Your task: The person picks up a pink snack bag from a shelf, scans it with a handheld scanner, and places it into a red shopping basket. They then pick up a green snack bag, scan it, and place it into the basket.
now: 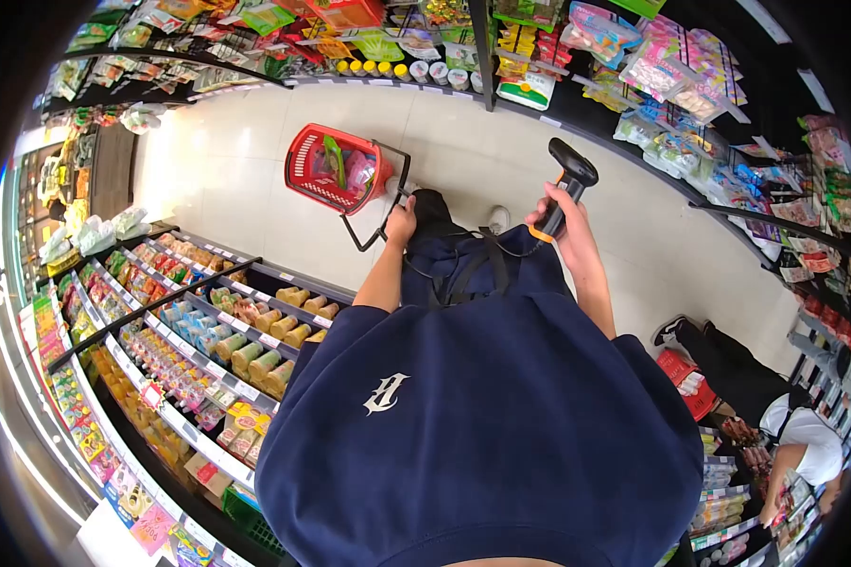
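My left hand [402, 222] is closed around the black handle of a red shopping basket [296, 180], which hangs at my left side, tilted. Inside the basket lie a green package [334, 156] and a pink one [360, 173]. Out to the right, my right hand [569, 215] grips a black and orange barcode scanner [573, 168] by its handle, with its head pointing up and away from me. A dark cable runs from the scanner's lower end toward my waist.
Shelves of packaged snacks [246, 354] stand close on my left. Hanging bags [676, 76] and low jars [385, 70] line the far shelving. At right, another person [808, 444] bends at a shelf near a second red basket [687, 386]. Pale floor tiles [227, 142] run between the shelves.
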`<control>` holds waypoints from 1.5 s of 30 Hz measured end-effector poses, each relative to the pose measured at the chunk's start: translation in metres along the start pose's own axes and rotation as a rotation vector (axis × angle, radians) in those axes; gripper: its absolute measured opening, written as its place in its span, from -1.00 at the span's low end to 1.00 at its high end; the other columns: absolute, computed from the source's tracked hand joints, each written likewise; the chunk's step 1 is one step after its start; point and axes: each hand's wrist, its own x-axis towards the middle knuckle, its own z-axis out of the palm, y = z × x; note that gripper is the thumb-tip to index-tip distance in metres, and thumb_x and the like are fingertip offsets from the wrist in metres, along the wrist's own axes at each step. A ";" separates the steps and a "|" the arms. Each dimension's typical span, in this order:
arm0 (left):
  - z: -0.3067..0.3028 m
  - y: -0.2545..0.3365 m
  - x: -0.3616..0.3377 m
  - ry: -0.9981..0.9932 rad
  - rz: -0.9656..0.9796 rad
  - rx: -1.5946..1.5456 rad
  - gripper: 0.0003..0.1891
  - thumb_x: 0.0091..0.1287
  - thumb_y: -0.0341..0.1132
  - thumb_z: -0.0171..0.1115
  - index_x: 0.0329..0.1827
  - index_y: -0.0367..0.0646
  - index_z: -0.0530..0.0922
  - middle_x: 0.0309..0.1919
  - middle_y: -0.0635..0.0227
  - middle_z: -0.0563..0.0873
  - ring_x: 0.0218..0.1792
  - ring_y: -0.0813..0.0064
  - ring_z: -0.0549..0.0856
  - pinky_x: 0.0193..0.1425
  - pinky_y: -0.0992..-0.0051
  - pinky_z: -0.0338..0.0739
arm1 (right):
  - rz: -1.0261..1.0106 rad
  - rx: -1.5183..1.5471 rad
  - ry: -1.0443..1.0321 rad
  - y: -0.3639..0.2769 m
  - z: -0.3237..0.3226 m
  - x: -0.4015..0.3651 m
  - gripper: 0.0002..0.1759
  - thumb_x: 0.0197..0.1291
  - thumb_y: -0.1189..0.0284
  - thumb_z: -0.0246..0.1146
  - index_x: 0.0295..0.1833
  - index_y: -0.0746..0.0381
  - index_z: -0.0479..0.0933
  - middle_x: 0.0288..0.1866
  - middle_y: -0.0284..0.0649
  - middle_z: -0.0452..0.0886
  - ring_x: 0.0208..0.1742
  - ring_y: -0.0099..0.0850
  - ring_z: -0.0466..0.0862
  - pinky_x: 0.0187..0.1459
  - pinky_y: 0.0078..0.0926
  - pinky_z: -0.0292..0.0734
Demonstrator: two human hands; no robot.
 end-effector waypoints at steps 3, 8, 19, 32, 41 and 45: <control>0.008 -0.008 -0.001 -0.037 -0.002 0.024 -0.14 0.39 0.42 -0.19 0.13 -0.32 0.57 0.08 -0.25 0.64 0.21 -0.19 0.57 0.29 0.03 0.43 | 0.002 0.008 -0.001 0.008 -0.003 0.009 -0.71 0.30 0.18 0.30 -0.17 0.15 0.45 -0.42 -0.33 0.56 -0.36 -0.37 0.72 -0.16 -0.40 0.60; 0.016 -0.013 -0.009 0.030 -0.004 -0.094 -0.21 0.39 0.38 -0.10 0.09 -0.27 0.62 0.04 -0.18 0.67 0.14 -0.11 0.63 0.26 0.06 0.45 | 0.003 0.064 -0.016 0.002 0.008 0.017 -0.73 0.31 0.19 0.29 -0.16 0.15 0.46 -0.42 -0.34 0.54 -0.35 -0.36 0.71 -0.09 -0.37 0.59; 0.031 -0.025 0.007 -0.022 -0.025 -0.117 -0.23 0.37 0.39 -0.08 0.19 -0.15 0.62 0.23 -0.11 0.55 0.30 -0.08 0.50 0.33 -0.04 0.38 | 0.012 -0.007 -0.035 -0.004 0.026 0.018 -0.75 0.32 0.20 0.30 -0.20 0.15 0.48 -0.41 -0.32 0.56 -0.37 -0.36 0.69 -0.14 -0.35 0.61; 0.019 -0.005 -0.016 0.058 -0.024 -0.158 -0.35 0.45 0.19 -0.14 0.06 -0.27 0.60 0.06 -0.13 0.66 0.17 -0.13 0.60 0.25 0.04 0.44 | -0.010 0.061 -0.023 0.012 0.023 0.017 -0.68 0.35 0.14 0.30 -0.20 0.16 0.44 -0.42 -0.33 0.53 -0.42 -0.40 0.65 -0.19 -0.33 0.65; 0.025 -0.009 -0.001 0.083 0.042 -0.224 -0.45 0.47 0.07 -0.05 0.05 -0.32 0.59 -0.01 -0.18 0.68 0.12 -0.15 0.62 0.20 0.08 0.46 | -0.078 0.115 0.060 0.018 0.009 0.008 -0.65 0.30 0.13 0.33 -0.20 0.18 0.46 -0.43 -0.33 0.54 -0.44 -0.39 0.66 -0.29 -0.33 0.65; 0.026 -0.013 0.002 0.078 0.041 -0.237 -0.45 0.47 0.07 -0.03 0.02 -0.35 0.60 -0.08 -0.19 0.70 0.07 -0.14 0.65 0.17 0.09 0.48 | -0.091 0.143 0.058 0.023 0.002 0.005 -0.68 0.29 0.15 0.34 -0.16 0.16 0.45 -0.43 -0.33 0.54 -0.43 -0.37 0.68 -0.30 -0.35 0.65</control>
